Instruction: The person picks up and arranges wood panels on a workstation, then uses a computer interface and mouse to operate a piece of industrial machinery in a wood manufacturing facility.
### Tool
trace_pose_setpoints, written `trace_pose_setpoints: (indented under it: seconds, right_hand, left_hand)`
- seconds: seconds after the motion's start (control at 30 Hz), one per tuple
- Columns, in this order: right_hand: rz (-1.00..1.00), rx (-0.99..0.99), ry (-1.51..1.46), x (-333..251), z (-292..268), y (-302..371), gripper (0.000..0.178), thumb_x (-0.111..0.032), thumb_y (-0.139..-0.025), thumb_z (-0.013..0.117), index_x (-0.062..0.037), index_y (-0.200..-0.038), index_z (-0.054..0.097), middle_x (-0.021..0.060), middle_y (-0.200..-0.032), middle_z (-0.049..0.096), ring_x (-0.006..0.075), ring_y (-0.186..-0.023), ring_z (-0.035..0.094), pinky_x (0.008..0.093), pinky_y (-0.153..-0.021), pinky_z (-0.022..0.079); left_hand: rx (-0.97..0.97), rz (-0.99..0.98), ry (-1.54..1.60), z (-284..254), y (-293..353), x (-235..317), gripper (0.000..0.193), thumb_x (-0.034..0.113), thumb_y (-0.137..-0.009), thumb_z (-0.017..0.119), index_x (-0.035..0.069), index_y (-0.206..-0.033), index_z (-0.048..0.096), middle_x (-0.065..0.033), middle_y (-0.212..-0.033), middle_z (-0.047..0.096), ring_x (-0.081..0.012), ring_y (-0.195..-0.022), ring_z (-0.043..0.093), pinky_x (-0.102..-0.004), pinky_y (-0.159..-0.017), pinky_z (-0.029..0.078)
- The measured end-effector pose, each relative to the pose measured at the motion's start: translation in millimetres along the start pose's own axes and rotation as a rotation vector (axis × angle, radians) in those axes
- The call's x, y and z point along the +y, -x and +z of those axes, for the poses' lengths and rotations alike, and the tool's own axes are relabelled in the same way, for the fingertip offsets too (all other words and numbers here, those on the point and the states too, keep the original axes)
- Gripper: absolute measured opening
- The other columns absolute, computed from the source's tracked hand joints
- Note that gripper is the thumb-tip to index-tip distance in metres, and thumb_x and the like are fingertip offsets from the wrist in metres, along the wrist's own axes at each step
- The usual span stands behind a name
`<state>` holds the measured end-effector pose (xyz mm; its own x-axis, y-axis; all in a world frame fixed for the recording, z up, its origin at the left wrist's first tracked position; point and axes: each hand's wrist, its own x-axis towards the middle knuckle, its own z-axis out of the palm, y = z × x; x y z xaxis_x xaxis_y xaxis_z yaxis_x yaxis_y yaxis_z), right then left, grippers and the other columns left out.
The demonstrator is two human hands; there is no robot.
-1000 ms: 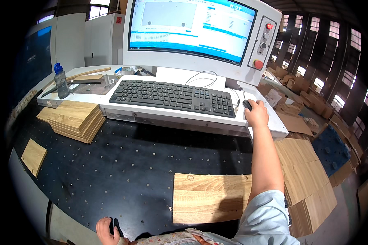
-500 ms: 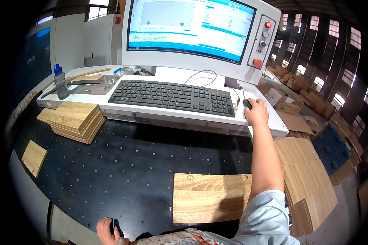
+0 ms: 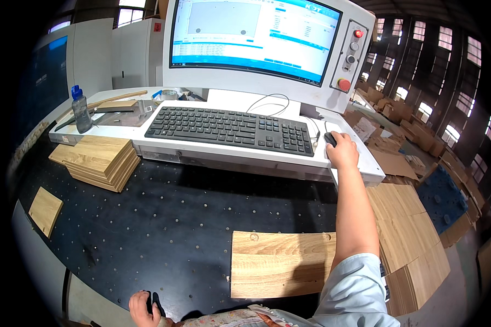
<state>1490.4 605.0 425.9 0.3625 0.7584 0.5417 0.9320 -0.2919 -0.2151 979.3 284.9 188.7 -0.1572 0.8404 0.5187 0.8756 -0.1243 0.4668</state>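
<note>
My right hand (image 3: 343,151) is closed over a black computer mouse (image 3: 330,139) at the right end of a white shelf. My left hand (image 3: 143,310) is at the lower edge, over the near edge of the black table, with its fingers curled round a small black object (image 3: 156,304) whose kind I cannot make out. Between my arms lies a wood-grain board (image 3: 278,264) with two round recesses along its far edge; my right arm covers its right end. A black keyboard (image 3: 229,129) stands left of the mouse, below a lit monitor (image 3: 251,35).
A stack of wood-grain boards (image 3: 101,161) sits at the far left of the dotted black table (image 3: 169,218), with a single small board (image 3: 45,211) nearer. A blue-capped bottle (image 3: 82,113) stands on the shelf. More stacked boards (image 3: 409,229) are at right. Buttons (image 3: 343,84) flank the monitor.
</note>
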Motion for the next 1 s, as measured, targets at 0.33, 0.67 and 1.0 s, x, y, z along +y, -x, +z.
trace_pose_setpoints:
  seconds: [0.33, 0.67, 1.0]
  right_hand:
    - [0.01, -0.019, 0.001, -0.4, -0.3, 0.1, 0.046, -0.027, -0.076, 0.057, -0.0243, -0.122, 0.055, 0.003, -0.128, 0.05, 0.029, -0.111, 0.049, 0.0439, -0.091, 0.04]
    - [0.002, -0.018, 0.005, 1.7, 1.7, -1.1, 0.047, -0.028, -0.076, 0.057, -0.0247, -0.123, 0.054, 0.0034, -0.129, 0.049, 0.0289, -0.112, 0.049, 0.0443, -0.091, 0.04]
    - [0.001, -0.014, 0.016, 1.3, 2.0, -1.3, 0.047, -0.028, -0.075, 0.057, -0.0247, -0.122, 0.055, 0.004, -0.128, 0.05, 0.029, -0.111, 0.049, 0.0445, -0.091, 0.041]
  left_hand:
    - [-0.003, 0.008, -0.038, 2.1, 2.1, -3.6, 0.043, 0.002, -0.055, 0.06, 0.001, -0.097, 0.055, -0.0188, -0.099, 0.056, -0.0381, -0.096, 0.052, -0.0446, -0.087, 0.04]
    - [0.007, 0.004, -0.022, 0.8, -0.6, 3.4, 0.043, 0.0, -0.054, 0.06, 0.001, -0.096, 0.054, -0.0192, -0.1, 0.056, -0.0382, -0.095, 0.052, -0.0448, -0.086, 0.04]
    - [0.001, -0.018, -0.035, -0.1, -1.3, 5.3, 0.042, -0.001, -0.054, 0.06, 0.001, -0.096, 0.055, -0.0193, -0.099, 0.056, -0.0383, -0.095, 0.052, -0.0447, -0.087, 0.04]
